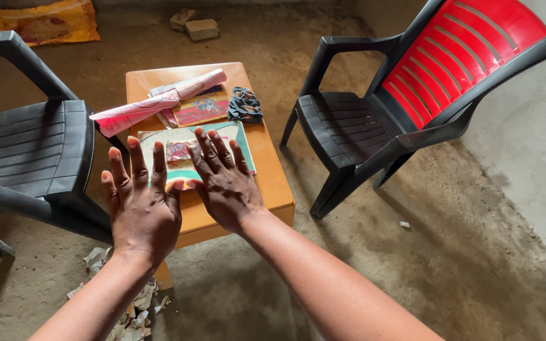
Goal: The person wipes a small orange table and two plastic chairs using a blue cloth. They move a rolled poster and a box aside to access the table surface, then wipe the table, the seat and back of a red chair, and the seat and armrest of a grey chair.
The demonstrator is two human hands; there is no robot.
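Bare concrete floor (450, 252), dusty, with paper scraps (127, 309) near left by the table leg. Left hand (141, 205) and right hand (225, 180) both flat, fingers spread, palms down, gripping nothing, held side by side over the near half of a small orange table (273, 183). Under the fingertips lies a flat pale-green booklet (244, 148) with a small colourful piece (177, 153) on it; can't tell if the hands touch it. Farther on the table: rolled pink paper (159, 101), a colourful book (200, 108), dark crumpled cloth (245, 105) at right. Black chair (26, 151) left, red-backed black chair (412, 95) right. Far: bricks (196, 26), orange sack (42, 22).
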